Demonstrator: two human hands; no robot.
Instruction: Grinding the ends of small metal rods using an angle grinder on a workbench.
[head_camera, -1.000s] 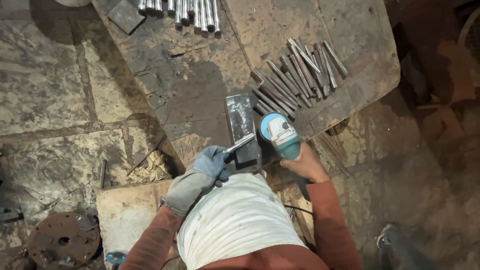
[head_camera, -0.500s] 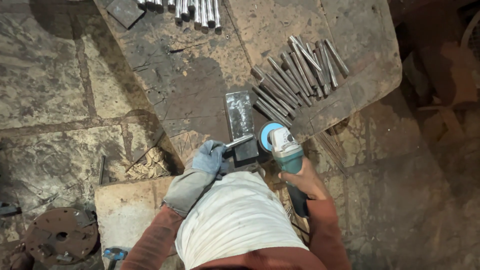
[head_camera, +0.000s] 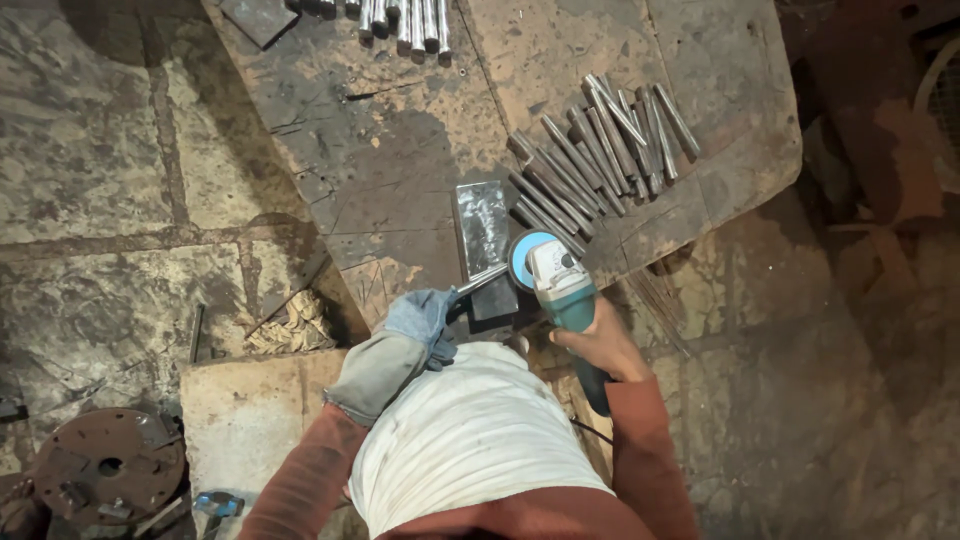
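Note:
My left hand (head_camera: 420, 320), in a blue and grey work glove, grips a short metal rod (head_camera: 482, 281) whose far end points at the grinder's disc. My right hand (head_camera: 598, 345), bare, holds a teal angle grinder (head_camera: 558, 280) by its body, its blue disc right at the rod's tip. A flat steel block (head_camera: 482, 228) lies on the worn wooden board (head_camera: 400, 150) just beyond the rod. My white shirt hides what lies below my hands.
Several cut metal rods (head_camera: 600, 150) are piled on the board's right part, and more rods (head_camera: 405, 18) lie at the top edge. A rusty round flange (head_camera: 108, 468) sits on the stone floor at lower left. A pale stone block (head_camera: 250, 420) is near my left arm.
The grinder has shifted left and down from beside the steel block until its disc meets the rod's tip. My left hand has stayed in place with the rod.

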